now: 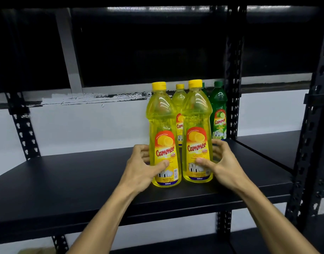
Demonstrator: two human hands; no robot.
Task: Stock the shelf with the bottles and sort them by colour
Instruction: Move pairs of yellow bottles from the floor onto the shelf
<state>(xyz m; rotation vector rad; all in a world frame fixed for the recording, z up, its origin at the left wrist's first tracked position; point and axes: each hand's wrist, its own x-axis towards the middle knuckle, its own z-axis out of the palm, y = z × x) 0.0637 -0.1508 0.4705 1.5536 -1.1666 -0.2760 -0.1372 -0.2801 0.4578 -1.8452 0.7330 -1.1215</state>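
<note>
Two yellow bottles stand upright side by side on the black shelf (pixel 69 173). My left hand (pixel 141 171) wraps the lower part of the left yellow bottle (pixel 163 125), thumb across its label. My right hand (pixel 221 162) wraps the right yellow bottle (pixel 197 121) the same way. Behind them stands a third yellow bottle (pixel 179 99), partly hidden. A green bottle (pixel 219 110) stands at the back right by the upright post, with another green cap (pixel 203 87) peeking out beside it.
A black perforated post (pixel 233 99) rises just right of the green bottles. Another post (pixel 23 132) stands at the back left. A neighbouring shelf bay (pixel 271 145) lies to the right, and a lower shelf (pixel 175 244) shows beneath. The white wall is behind.
</note>
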